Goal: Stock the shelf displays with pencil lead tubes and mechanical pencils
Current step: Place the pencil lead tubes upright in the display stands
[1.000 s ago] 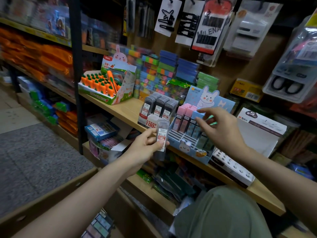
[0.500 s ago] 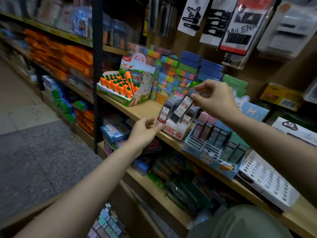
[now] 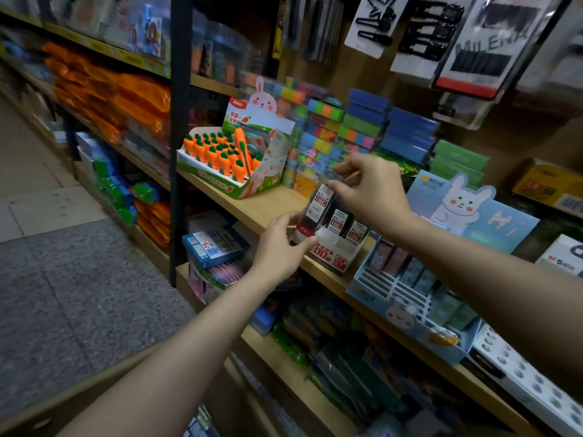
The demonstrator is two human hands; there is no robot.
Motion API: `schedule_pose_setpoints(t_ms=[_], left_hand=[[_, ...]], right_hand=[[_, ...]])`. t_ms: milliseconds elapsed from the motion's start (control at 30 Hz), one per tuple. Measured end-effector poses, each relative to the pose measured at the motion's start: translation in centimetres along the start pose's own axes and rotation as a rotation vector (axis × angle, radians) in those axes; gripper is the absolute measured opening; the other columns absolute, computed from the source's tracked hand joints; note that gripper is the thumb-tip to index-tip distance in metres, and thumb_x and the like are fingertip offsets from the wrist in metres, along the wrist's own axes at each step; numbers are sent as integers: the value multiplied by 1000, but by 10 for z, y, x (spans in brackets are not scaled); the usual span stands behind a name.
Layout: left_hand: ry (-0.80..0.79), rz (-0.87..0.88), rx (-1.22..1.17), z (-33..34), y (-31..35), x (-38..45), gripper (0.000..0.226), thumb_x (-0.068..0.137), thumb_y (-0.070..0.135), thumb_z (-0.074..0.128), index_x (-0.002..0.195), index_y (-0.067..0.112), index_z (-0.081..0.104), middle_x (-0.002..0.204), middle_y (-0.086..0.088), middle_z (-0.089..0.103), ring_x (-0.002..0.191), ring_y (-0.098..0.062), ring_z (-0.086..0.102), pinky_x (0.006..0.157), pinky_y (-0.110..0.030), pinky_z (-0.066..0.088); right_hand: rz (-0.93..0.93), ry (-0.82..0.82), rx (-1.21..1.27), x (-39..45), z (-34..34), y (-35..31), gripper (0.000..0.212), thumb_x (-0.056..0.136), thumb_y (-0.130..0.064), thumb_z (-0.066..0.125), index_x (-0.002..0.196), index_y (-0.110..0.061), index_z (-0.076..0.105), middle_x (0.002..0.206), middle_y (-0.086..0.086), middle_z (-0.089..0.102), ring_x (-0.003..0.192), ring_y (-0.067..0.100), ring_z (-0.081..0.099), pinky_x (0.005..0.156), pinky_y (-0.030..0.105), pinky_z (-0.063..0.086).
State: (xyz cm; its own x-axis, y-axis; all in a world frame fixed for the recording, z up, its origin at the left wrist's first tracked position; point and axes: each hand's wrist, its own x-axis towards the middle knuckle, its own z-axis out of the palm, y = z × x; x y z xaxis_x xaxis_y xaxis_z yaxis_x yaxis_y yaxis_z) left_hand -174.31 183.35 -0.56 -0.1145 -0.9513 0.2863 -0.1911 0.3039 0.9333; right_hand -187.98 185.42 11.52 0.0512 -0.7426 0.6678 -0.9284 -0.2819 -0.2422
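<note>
1. Head view: the right hand [image 3: 375,197] pinched the top of a dark pencil lead tube [image 3: 322,201] between thumb and fingertips, lowering it tilted into the red-and-white lead display box [image 3: 331,252].
2. Grip state, right: narrow pinch, closed on the tube's upper end. Left hand [image 3: 280,247]: fingers curled against the box's near left corner, looked like it was bracing it. Exact contact partly hidden by the hand itself.
3. Tube location: at the box's left side, above the front row. Lower end appeared to be at or just inside the box, though motion blur made seating unclear. Other tubes with white labels stood upright to its right in the same box.
4. Box location: on the wooden shelf [image 3: 265,206], at its front edge. Carrot eraser display [image 3: 227,159] sat to the box's left and further back; blue bunny display tray [image 3: 410,298] was just beside the box on its right.
5. Handling judgement: tube looked like light, stiff, smooth plastic, so slippery under a fingertip pinch and easy to knock over. Contents likely brittle, so no dropping.
6. Best hold, in my view: top end, on the flat faces, leaving the bottom free to enter the slot.
7. Box also looked light, cardboard; the bracing hand seemed needed to stop it sliding off the shelf edge.
</note>
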Motion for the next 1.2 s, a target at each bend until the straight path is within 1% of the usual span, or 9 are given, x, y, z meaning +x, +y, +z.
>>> schedule_pose_setpoints(t_ms=[167, 533, 667, 733, 833, 933, 1067, 1133, 1200], left_hand=[[68, -2, -31, 4, -2, 0, 46, 81, 23, 77, 123, 24, 57, 121, 3, 62, 111, -14, 59, 96, -41, 51], [131, 24, -85, 12, -1, -4, 45, 81, 22, 76, 121, 19, 57, 121, 1, 59, 109, -14, 58, 93, -34, 53], [52, 5, -74, 2, 2, -8, 49, 82, 20, 75, 127, 24, 56, 121, 4, 61, 109, -12, 59, 96, -34, 51], [10, -11, -45, -10, -1, -14, 50, 83, 18, 75, 128, 25, 56, 116, 7, 64, 105, -9, 61, 95, -30, 52], [-32, -37, 53, -31, -15, -36, 38, 83, 14, 74, 117, 26, 61, 105, 10, 66, 99, -7, 64, 88, -24, 52], [-162, -111, 197, -58, -40, -71, 20, 84, 7, 71, 98, 19, 64, 93, 5, 67, 95, -16, 66, 83, -27, 52], [-460, -357, 404, -99, -86, -136, 13, 87, 4, 66, 100, 1, 67, 91, -10, 65, 82, -18, 59, 74, -31, 50], [-435, -571, 451, -116, -116, -174, 13, 89, 5, 63, 100, 5, 69, 91, -10, 67, 77, -13, 58, 67, -24, 48], [-351, -738, 491, -125, -148, -208, 12, 90, 7, 58, 96, 8, 69, 89, -12, 65, 74, -15, 58, 68, -27, 50]], right_hand=[[-80, -64, -120, -9, 15, 2, 18, 80, -28, 78, 91, -15, 71, 90, 0, 67, 81, 16, 63, 75, 40, 55], [-153, -135, -252, -18, 14, 1, 24, 87, -28, 69, 107, -17, 71, 108, 1, 69, 103, 20, 61, 87, 40, 51], [-118, -90, -91, -30, 7, -4, 33, 89, -19, 65, 121, -15, 65, 118, 0, 63, 108, 13, 58, 93, 26, 48], [-94, 41, 71, -47, 4, -13, 23, 88, -11, 63, 111, -15, 67, 105, -5, 63, 94, 4, 58, 82, 12, 46], [-31, 73, 281, -88, 16, -31, 19, 84, -4, 63, 96, -19, 68, 90, -9, 64, 78, 3, 60, 68, 12, 46], [7, -246, 404, -132, 44, -53, 18, 82, -7, 66, 92, -21, 69, 88, -11, 66, 76, 1, 61, 69, 8, 44], [13, -762, 361, -194, 95, -74, 15, 83, -17, 68, 97, -20, 75, 89, -5, 73, 77, 4, 64, 67, 10, 42], [64, -946, 339, -226, 124, -78, 19, 85, -16, 65, 101, -19, 75, 95, 0, 75, 83, 7, 65, 65, 6, 39], [164, -1064, 360, -256, 152, -78, 22, 86, -12, 62, 105, -15, 73, 101, 5, 74, 91, 12, 66, 65, 9, 37]])
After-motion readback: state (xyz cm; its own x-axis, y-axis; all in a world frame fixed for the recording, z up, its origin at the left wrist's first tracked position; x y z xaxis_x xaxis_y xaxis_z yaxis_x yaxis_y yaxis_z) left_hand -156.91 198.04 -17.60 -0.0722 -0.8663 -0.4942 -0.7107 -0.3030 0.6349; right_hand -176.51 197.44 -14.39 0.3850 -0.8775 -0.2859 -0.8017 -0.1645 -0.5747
